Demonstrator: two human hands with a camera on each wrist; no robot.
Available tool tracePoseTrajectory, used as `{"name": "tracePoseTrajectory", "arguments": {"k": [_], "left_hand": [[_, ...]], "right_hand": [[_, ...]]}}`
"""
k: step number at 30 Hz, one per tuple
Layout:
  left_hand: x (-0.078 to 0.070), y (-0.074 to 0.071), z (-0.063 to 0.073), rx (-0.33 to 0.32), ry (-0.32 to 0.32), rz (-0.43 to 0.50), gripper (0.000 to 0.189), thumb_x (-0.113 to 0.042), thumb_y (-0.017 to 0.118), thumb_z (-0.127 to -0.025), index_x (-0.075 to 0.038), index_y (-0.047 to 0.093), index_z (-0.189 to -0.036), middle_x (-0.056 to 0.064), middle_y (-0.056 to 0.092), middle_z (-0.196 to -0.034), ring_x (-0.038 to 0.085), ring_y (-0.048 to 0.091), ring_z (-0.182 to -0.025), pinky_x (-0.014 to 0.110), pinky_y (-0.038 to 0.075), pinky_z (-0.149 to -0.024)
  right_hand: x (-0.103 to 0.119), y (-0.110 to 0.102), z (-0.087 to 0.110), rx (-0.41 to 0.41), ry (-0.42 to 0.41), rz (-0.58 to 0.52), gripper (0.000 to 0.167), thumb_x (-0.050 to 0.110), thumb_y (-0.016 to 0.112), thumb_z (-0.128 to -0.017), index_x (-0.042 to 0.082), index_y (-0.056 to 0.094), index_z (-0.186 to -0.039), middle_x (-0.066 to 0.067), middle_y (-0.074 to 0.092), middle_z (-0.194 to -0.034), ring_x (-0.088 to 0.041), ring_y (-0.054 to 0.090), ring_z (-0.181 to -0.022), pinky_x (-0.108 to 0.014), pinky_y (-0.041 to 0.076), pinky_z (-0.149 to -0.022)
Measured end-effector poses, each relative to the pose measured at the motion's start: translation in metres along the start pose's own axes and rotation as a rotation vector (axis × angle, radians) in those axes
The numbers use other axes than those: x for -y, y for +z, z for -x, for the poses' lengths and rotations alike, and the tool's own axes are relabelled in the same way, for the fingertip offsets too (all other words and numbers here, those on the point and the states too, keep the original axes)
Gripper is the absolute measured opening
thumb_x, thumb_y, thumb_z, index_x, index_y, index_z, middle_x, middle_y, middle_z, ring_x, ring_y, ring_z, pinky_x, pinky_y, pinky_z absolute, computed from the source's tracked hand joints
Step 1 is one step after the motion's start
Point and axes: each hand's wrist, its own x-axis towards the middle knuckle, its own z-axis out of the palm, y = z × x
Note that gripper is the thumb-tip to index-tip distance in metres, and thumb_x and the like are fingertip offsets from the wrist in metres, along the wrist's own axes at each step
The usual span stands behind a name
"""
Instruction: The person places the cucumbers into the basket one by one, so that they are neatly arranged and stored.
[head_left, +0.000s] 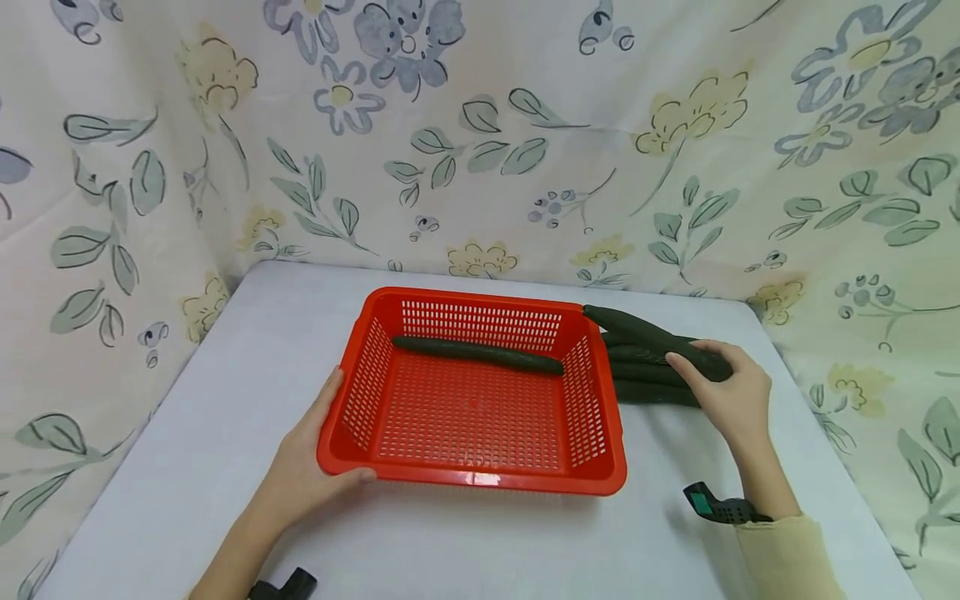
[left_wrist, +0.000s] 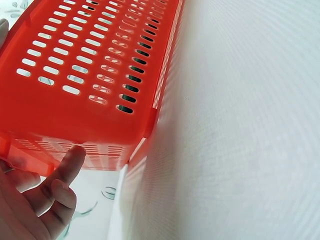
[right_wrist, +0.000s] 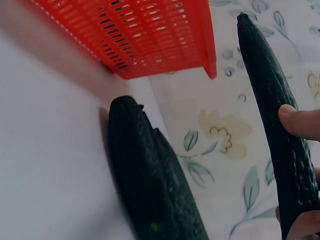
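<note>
A red plastic basket (head_left: 472, 483) with slotted walls stands on the table, and one dark green cucumber (head_left: 480, 354) lies inside along its back wall. My left hand (head_left: 307, 462) holds the basket's front left corner, thumb along the front rim and fingers on the left wall. In the left wrist view a fingertip (left_wrist: 76, 152) touches that wall. My right hand (head_left: 731, 396) grips another cucumber (head_left: 637, 329) by its thick end, raised above the table, its thin tip over the basket's back right corner. Beneath it lie several cucumbers (head_left: 645, 392), side by side against the basket's right side.
A white table (head_left: 465, 550) bears everything, its far edge meeting a hanging floral cloth (head_left: 480, 150). The same cloth hangs at the left and right sides. A dark band with a green face (head_left: 712, 504) is on my right wrist.
</note>
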Motion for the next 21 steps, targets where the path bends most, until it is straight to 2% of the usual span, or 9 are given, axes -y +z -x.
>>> {"name": "tracePoseTrajectory", "arguments": {"k": [6,10,14,17,21], "left_hand": [[-0.001,0.0,0.001,-0.01,0.006,-0.015,0.133,-0.031,0.099,-0.071,-0.03,0.013,-0.172,0.015,0.038,-0.169,0.036,0.061,-0.129,0.024,0.057,-0.086],[-0.001,0.0,0.001,-0.004,0.004,-0.009,0.133,-0.031,0.099,-0.071,-0.031,0.013,-0.172,0.015,0.037,-0.169,0.035,0.06,-0.129,0.024,0.057,-0.086],[0.0,-0.001,0.0,-0.003,0.011,-0.012,0.133,-0.03,0.099,-0.071,-0.031,0.013,-0.172,0.015,0.036,-0.169,0.035,0.059,-0.13,0.024,0.056,-0.087],[0.0,-0.001,0.0,-0.005,0.013,-0.015,0.134,-0.03,0.099,-0.071,-0.031,0.012,-0.172,0.015,0.036,-0.17,0.035,0.059,-0.13,0.024,0.055,-0.087],[0.0,0.0,0.0,-0.002,0.006,0.003,0.133,-0.03,0.099,-0.071,-0.031,0.012,-0.172,0.015,0.037,-0.169,0.035,0.06,-0.13,0.024,0.057,-0.086]], "right_hand": [[0.022,0.006,-0.011,0.018,-0.094,0.028,0.05,0.037,0.085,-0.091,0.001,0.073,-0.124,-0.023,0.07,-0.128,-0.037,0.058,-0.123,-0.065,0.043,-0.106],[0.036,0.012,-0.018,0.029,-0.153,0.051,0.048,0.039,0.085,-0.09,0.003,0.075,-0.121,-0.02,0.072,-0.12,-0.03,0.06,-0.112,-0.051,0.046,-0.097],[0.05,0.019,-0.025,0.046,-0.214,0.051,0.047,0.04,0.085,-0.09,0.005,0.076,-0.12,-0.017,0.073,-0.117,-0.027,0.061,-0.108,-0.04,0.045,-0.089],[0.061,0.025,-0.03,0.067,-0.254,0.044,0.047,0.039,0.085,-0.09,0.004,0.076,-0.121,-0.017,0.073,-0.118,-0.031,0.063,-0.11,-0.042,0.047,-0.088],[0.077,0.032,-0.035,0.099,-0.288,0.043,0.05,0.04,0.085,-0.09,0.003,0.075,-0.122,-0.019,0.072,-0.122,-0.036,0.063,-0.112,-0.05,0.051,-0.091]]}}
